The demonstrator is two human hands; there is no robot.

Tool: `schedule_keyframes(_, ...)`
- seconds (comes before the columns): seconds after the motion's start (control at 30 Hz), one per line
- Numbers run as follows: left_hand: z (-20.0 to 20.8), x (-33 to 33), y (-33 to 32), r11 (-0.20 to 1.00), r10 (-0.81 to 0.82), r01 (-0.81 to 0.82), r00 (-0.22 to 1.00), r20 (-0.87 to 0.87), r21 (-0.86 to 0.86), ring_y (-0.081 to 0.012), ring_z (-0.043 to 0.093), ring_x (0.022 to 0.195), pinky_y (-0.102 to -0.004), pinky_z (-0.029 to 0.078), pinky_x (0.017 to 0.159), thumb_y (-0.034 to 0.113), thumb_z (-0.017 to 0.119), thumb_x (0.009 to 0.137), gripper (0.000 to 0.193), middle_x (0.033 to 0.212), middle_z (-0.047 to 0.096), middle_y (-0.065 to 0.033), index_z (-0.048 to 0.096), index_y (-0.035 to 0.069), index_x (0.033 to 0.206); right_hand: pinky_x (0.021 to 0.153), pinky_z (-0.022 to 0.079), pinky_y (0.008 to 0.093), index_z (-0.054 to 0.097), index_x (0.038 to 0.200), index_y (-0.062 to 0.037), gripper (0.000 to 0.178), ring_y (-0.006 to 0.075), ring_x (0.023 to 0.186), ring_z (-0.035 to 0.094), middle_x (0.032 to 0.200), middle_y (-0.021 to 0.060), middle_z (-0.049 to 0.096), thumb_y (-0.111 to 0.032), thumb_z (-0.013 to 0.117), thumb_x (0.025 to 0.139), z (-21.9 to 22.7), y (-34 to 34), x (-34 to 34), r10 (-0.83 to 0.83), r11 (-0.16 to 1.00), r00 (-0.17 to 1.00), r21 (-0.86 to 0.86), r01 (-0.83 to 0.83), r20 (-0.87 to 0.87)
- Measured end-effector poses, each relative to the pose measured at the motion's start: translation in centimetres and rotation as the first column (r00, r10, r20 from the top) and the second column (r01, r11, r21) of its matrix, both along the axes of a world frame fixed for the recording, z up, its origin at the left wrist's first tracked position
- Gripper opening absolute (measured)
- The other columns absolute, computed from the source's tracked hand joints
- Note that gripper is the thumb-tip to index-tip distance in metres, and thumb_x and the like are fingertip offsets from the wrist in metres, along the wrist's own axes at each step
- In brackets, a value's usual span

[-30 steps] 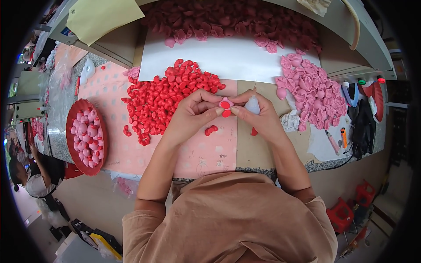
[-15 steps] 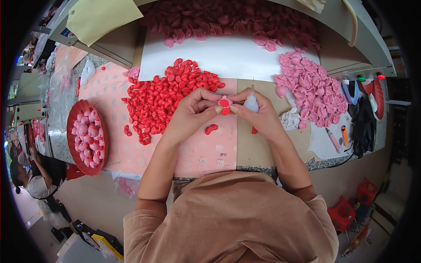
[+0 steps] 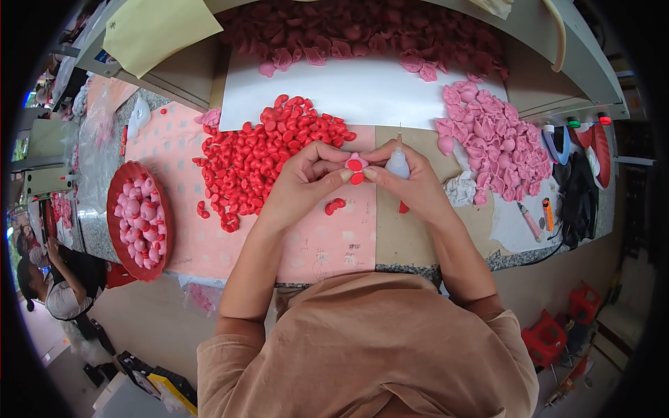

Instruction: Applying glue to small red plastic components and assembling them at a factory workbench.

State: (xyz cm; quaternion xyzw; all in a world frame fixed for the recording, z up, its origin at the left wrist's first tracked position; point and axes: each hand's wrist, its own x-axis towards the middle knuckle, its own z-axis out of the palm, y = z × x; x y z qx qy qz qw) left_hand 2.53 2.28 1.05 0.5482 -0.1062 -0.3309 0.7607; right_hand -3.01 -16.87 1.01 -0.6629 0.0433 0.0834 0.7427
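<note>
Between the fingertips of my left hand [image 3: 310, 173] and my right hand [image 3: 404, 174] is a small pink piece with red parts [image 3: 356, 165]. Two flat red faces show on it, one above the other. Both hands are closed on this piece. My right hand also keeps a small white needle-tipped bottle [image 3: 398, 162] tucked between its fingers, the thin needle pointing up. A heap of small red pieces [image 3: 258, 153] lies just beyond my left hand. Nearer me, a few loose red pieces [image 3: 335, 205] rest on the pink sheet.
Pink cup-like pieces [image 3: 498, 139] are piled at the right, with more at the back beyond a white sheet [image 3: 313, 94]. A red basket [image 3: 167, 230] of pink-and-red pieces stands left. Crumpled tissue [image 3: 460, 189], an orange cutter [image 3: 548, 214] and red stools [image 3: 545, 338] are right. Another person [image 3: 59, 279] sits far left.
Both hands stay nearly in place, pressed around the pink-and-red piece. The view has shifted very slightly, and the person at the far left has moved a little.
</note>
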Motion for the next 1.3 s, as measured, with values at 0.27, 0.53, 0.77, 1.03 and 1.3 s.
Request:
schedule_keyframes(0.27,0.1,0.0,0.0,1.000,-0.013,0.013,1.000,0.007,-0.018,-0.0101,0.060,0.091,-0.0212,0.048,0.075,0.000,0.060,0.085,0.016,0.098,0.060,-0.0065,0.052,-0.001,0.099,0.081,0.046,0.0247,0.058,0.097,-0.0005,0.016,0.0089,0.088,0.056,0.095,0.0025,0.059,-0.005,0.063,0.083,0.1,0.0,0.0,0.007,1.000,1.000,0.018,-0.007,0.005)
schedule_keyframes(0.53,-0.2,0.1,0.5,0.997,-0.063,0.063,0.998,0.002,0.038,-0.0139,0.059,0.096,-0.0269,0.050,0.085,-0.003,0.059,0.084,0.018,0.102,0.058,-0.0078,0.052,0.000,0.100,0.079,0.046,0.0229,0.055,0.098,-0.0007,0.020,0.0085,0.087,0.057,0.095,0.0042,0.059,-0.005,0.065,0.081,0.4,-0.2,0.0,0.036,0.999,0.998,0.000,-0.036,-0.050)
schedule_keyframes(0.77,-0.3,0.2,0.7,0.994,-0.107,0.108,0.994,-0.028,0.022,-0.0141,0.060,0.094,-0.0265,0.050,0.083,-0.002,0.059,0.084,0.018,0.102,0.059,-0.0076,0.052,0.000,0.100,0.077,0.046,0.0227,0.054,0.096,-0.0018,0.020,0.0082,0.087,0.057,0.093,0.0045,0.061,-0.007,0.066,0.080,0.2,-0.4,0.0,0.074,0.995,0.996,-0.060,-0.077,-0.049)
schedule_keyframes(1.03,0.1,0.1,0.6,0.996,-0.083,0.085,0.996,-0.031,0.040,-0.0074,0.058,0.088,-0.0200,0.047,0.072,-0.005,0.057,0.084,0.015,0.094,0.060,-0.0047,0.053,-0.001,0.098,0.075,0.045,0.0219,0.055,0.095,-0.0028,0.022,0.0069,0.084,0.055,0.090,0.0035,0.061,-0.010,0.068,0.079,0.9,-0.3,0.1,0.077,0.992,0.995,-0.097,-0.083,-0.064)
schedule_keyframes(1.3,-0.1,0.3,0.9,0.991,-0.119,0.120,0.993,-0.013,0.057,-0.0131,0.060,0.095,-0.0260,0.050,0.082,-0.001,0.060,0.083,0.018,0.101,0.059,-0.0073,0.052,0.000,0.099,0.075,0.044,0.0220,0.055,0.094,-0.0028,0.021,0.0071,0.084,0.055,0.089,0.0031,0.060,-0.009,0.068,0.079,0.6,-0.2,0.2,0.075,0.994,0.994,-0.077,-0.081,-0.076)
